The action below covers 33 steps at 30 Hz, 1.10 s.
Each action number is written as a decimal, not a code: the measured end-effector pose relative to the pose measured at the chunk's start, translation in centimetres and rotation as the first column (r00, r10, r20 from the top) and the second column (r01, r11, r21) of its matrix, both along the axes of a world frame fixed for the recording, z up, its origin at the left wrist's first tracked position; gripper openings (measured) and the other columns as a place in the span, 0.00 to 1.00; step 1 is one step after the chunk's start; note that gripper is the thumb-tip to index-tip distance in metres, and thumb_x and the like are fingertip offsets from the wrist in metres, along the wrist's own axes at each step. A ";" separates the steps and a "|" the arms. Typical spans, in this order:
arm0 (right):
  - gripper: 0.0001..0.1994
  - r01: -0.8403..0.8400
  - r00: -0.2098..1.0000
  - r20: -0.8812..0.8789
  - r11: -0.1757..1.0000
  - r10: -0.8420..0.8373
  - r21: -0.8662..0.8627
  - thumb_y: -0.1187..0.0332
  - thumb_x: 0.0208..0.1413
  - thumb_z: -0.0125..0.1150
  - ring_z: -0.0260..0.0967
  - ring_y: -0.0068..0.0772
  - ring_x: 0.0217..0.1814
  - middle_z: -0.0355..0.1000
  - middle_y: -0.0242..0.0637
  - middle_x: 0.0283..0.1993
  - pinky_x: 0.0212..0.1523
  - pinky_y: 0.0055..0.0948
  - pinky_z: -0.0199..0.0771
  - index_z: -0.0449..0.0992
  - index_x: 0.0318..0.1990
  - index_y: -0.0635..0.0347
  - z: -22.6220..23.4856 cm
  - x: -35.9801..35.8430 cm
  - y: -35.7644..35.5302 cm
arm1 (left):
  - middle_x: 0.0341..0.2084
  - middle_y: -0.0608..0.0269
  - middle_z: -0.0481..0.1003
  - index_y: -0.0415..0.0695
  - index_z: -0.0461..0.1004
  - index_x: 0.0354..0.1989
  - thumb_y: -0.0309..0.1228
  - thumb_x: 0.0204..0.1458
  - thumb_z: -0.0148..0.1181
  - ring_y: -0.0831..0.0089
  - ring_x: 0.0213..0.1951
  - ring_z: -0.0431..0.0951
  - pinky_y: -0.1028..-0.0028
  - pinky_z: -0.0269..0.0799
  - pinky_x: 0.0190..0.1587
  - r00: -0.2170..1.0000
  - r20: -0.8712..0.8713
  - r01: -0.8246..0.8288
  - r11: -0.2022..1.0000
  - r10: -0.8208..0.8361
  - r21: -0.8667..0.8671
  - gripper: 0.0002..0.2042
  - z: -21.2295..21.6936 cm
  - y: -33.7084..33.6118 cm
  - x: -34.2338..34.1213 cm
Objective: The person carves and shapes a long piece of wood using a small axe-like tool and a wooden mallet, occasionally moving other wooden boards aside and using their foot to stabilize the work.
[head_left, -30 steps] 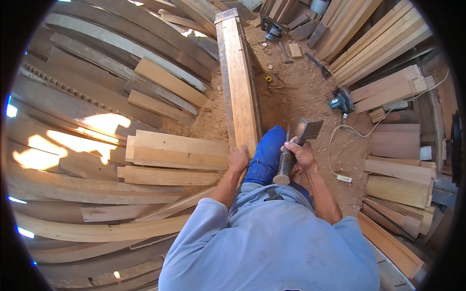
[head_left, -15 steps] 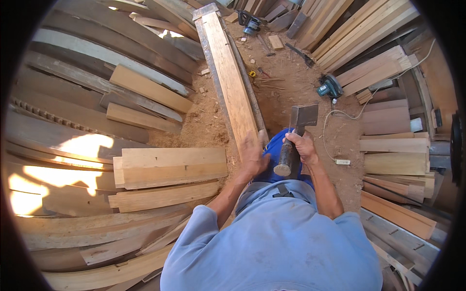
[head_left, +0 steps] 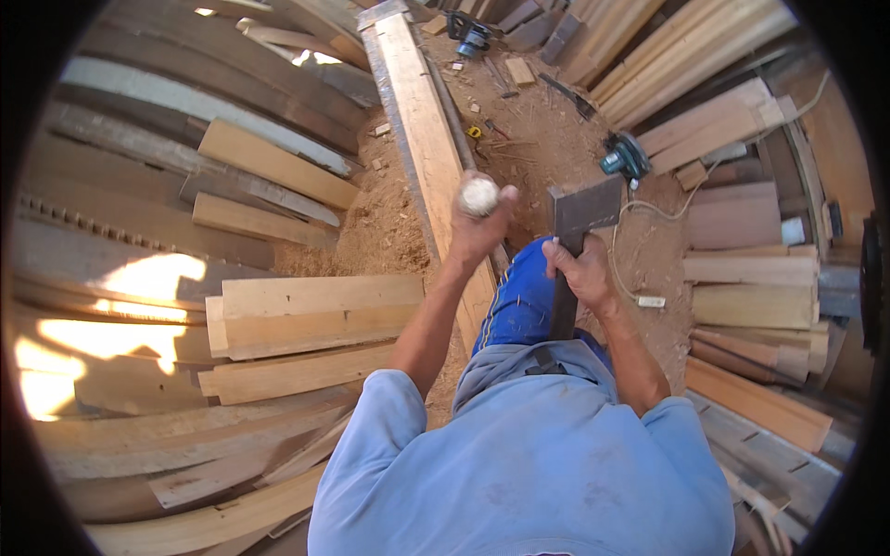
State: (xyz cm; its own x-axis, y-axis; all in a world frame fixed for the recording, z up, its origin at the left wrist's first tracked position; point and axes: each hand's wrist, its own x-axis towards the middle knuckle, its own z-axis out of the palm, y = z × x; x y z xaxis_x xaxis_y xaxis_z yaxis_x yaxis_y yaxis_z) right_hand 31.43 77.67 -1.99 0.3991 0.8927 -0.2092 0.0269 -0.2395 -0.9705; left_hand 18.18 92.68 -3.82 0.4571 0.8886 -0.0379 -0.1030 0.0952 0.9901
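Observation:
My left hand [head_left: 480, 232] is raised over the long pale plank [head_left: 426, 111], closed round a dark rod-like piece whose round, pale end [head_left: 479, 196] faces up. Most of that piece is hidden by the hand. Over my blue-clad thigh, my right hand [head_left: 586, 269] grips a dark tool [head_left: 586, 206] with a blocky head set at an angle on a straight handle. Its head points up and to the right, while the handle runs down toward my lap. The plank lies lengthwise in front of me on a dark, thicker timber and reaches to the far end.
Boards [head_left: 320, 310] are stacked on my left, and more boards [head_left: 751, 287] lie on the right. A green circular saw [head_left: 626, 157], another power tool [head_left: 470, 35], a white cable [head_left: 663, 215] and a yellow tape measure [head_left: 475, 132] rest on the sawdust-covered floor.
The round piece with the pale end has passed from beside my right hand into my left, which has moved up over the plank. My right hand still holds the dark tool.

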 end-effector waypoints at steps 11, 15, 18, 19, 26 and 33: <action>0.14 0.208 0.951 0.083 0.815 -0.298 0.541 0.62 0.62 0.65 0.70 0.24 0.29 0.72 0.35 0.27 0.32 0.28 0.71 0.72 0.41 0.64 12.0 1.8 -1.6 | 0.20 0.71 0.73 0.43 0.71 0.32 0.29 0.56 0.67 0.81 0.22 0.74 0.76 0.70 0.26 0.958 -0.264 0.200 0.920 -0.111 0.338 0.09 -7.1 3.5 1.2; 0.15 0.218 0.943 0.061 0.745 -0.328 0.630 0.62 0.63 0.64 0.69 0.27 0.29 0.70 0.36 0.28 0.32 0.30 0.72 0.70 0.44 0.65 12.5 2.1 -2.2 | 0.19 0.73 0.67 0.44 0.69 0.27 0.28 0.54 0.66 0.83 0.25 0.66 0.76 0.64 0.28 0.965 -0.248 0.159 0.949 -0.090 0.271 0.10 -7.5 3.2 1.4; 0.12 0.244 0.935 0.034 0.713 -0.352 0.657 0.64 0.63 0.64 0.69 0.26 0.27 0.71 0.35 0.27 0.30 0.28 0.71 0.71 0.40 0.65 12.8 2.0 -2.1 | 0.19 0.73 0.67 0.44 0.68 0.27 0.27 0.54 0.66 0.83 0.25 0.66 0.76 0.64 0.28 0.971 -0.231 0.132 0.951 -0.067 0.281 0.10 -7.9 3.2 1.3; 0.11 0.267 0.929 0.014 0.694 -0.371 0.668 0.66 0.63 0.64 0.69 0.24 0.26 0.72 0.34 0.25 0.28 0.26 0.71 0.73 0.36 0.65 12.9 1.8 -1.8 | 0.19 0.73 0.67 0.44 0.68 0.27 0.27 0.54 0.66 0.83 0.25 0.66 0.76 0.64 0.28 0.973 -0.222 0.128 0.956 -0.069 0.265 0.10 -7.9 3.2 1.3; 0.07 0.297 0.917 0.081 0.802 -0.391 0.518 0.69 0.64 0.60 0.70 0.26 0.30 0.72 0.37 0.30 0.34 0.29 0.73 0.73 0.40 0.64 13.5 1.6 -1.5 | 0.21 0.73 0.69 0.43 0.71 0.31 0.26 0.54 0.66 0.81 0.26 0.68 0.75 0.66 0.30 0.953 -0.252 0.244 0.915 -0.166 0.321 0.08 -6.7 2.2 0.8; 0.17 -0.075 0.587 0.780 0.974 0.216 -0.213 0.58 0.54 0.65 0.76 0.60 0.38 0.78 0.53 0.34 0.41 0.46 0.76 0.79 0.38 0.66 3.4 1.8 3.1 | 0.27 0.68 0.76 0.42 0.73 0.34 0.27 0.51 0.67 0.79 0.31 0.74 0.74 0.73 0.36 0.929 -0.292 0.333 0.857 -0.228 0.393 0.07 -7.7 0.5 1.3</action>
